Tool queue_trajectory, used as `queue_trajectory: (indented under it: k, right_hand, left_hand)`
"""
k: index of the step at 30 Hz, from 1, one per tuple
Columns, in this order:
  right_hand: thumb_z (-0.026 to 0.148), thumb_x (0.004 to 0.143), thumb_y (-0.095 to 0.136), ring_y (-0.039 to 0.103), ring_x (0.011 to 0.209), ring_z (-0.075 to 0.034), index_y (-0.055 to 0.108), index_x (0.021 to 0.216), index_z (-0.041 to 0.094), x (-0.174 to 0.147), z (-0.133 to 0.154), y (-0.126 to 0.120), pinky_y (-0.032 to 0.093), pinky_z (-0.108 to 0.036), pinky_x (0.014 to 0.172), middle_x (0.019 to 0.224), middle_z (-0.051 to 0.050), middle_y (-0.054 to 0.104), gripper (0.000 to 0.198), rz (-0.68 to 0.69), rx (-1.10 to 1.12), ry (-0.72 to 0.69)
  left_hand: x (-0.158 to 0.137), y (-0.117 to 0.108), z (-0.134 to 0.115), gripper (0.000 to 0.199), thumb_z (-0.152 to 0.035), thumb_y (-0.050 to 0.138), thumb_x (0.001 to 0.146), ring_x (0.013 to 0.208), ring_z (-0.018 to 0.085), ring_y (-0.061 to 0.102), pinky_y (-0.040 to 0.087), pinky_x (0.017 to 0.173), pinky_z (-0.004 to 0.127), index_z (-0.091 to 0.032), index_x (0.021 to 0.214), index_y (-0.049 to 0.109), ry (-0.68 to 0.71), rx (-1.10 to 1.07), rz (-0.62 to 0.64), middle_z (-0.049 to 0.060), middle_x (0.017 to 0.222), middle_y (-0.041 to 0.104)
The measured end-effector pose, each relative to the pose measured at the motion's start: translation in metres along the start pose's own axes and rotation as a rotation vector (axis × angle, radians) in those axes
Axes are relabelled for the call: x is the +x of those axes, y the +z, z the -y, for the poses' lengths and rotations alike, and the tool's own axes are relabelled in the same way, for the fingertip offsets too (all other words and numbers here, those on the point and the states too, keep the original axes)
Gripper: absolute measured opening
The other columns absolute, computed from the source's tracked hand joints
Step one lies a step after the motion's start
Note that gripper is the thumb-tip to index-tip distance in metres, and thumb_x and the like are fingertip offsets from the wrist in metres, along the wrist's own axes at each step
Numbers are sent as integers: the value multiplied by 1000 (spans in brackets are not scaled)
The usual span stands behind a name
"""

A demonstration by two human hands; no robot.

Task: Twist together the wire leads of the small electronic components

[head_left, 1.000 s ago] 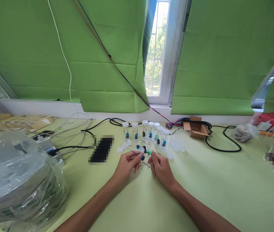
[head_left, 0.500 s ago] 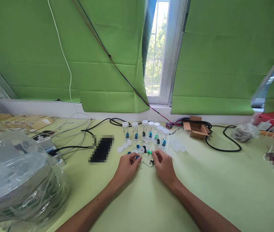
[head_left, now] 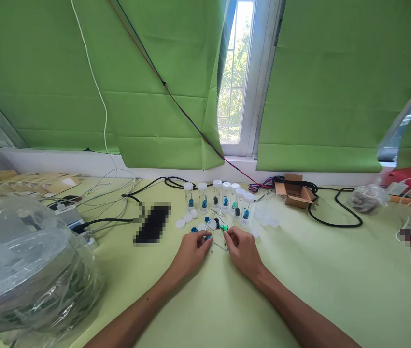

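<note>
My left hand (head_left: 191,250) pinches a small blue part (head_left: 207,237) with a thin dark stem rising from it. Across from it, my right hand (head_left: 244,247) has its thumb and fingers pressed together; anything between them is too small to make out. A small green part (head_left: 224,228) lies just beyond the right fingertips. On the table between the hands is a bent metal rod (head_left: 221,247). Behind them lie a loose blue part (head_left: 207,220), a black part (head_left: 217,223) and white caps (head_left: 180,224). Several clear capped tubes (head_left: 203,198) stand upright farther back, with blue, black or green parts inside.
An open cardboard box (head_left: 297,197) sits back right, by a black cable (head_left: 339,225). Left of the hands lies a blurred dark rectangle (head_left: 152,225). A plastic-wrapped spool (head_left: 38,270) fills the left front. A power strip (head_left: 68,218) with cables is behind it.
My right hand has moved slightly left, closer to my left hand. The black piece seen at its fingertips no longer shows there. The left hand has barely moved and keeps the blue part.
</note>
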State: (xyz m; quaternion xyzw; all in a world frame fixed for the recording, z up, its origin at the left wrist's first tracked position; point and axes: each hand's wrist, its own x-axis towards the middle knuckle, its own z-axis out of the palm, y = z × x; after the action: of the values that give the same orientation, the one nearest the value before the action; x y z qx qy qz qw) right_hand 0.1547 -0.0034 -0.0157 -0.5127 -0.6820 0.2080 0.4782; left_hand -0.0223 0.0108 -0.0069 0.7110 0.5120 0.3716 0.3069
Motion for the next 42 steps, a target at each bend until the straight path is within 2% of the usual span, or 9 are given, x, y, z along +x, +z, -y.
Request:
queue_trajectory:
  k: [5,11,17,27,35,42]
  right_hand:
    - [32,90,49,48,54,-15,56,73,20,0,-1,-1,34,-25,53,63,-2,60,21,-1,-57,-5]
    - [26,88,50,48,51,-15,60,78,19,1,-3,-3,34,-25,53,58,0,57,16,17,-143,-11]
    - [23,84,55,47,48,-15,65,81,19,1,-2,-1,33,-26,54,52,1,54,12,119,-257,-6]
    - [20,81,61,57,62,-17,69,87,20,0,1,-1,33,-23,57,64,-1,65,11,268,-372,55]
    - [21,83,59,55,62,-16,69,86,21,1,1,0,31,-23,57,63,-1,63,10,270,-406,56]
    - [19,84,57,52,57,-15,67,86,20,-1,-1,1,31,-23,55,59,0,60,10,229,-381,26]
  left_hand:
    - [0,1,0,37,-43,57,81,53,18,51,35,56,27,-15,99,72,3,10,-10,1,55,59]
    - [0,1,-1,31,-38,60,79,53,15,47,34,54,25,-17,98,70,16,-30,-32,-1,57,56]
    - [0,1,0,24,-36,58,80,53,15,46,33,54,25,-18,93,69,36,-14,-31,-2,57,56]
    - [0,0,-4,23,-34,56,79,56,15,49,36,56,25,-18,92,67,20,44,-19,-2,60,56]
    - [-2,-1,-14,22,-28,56,76,55,14,47,37,56,25,-19,94,65,-11,65,-65,-4,58,51]
    - [1,-2,-9,15,-24,53,75,54,13,45,36,54,24,-17,83,64,-4,38,-164,-4,57,49]
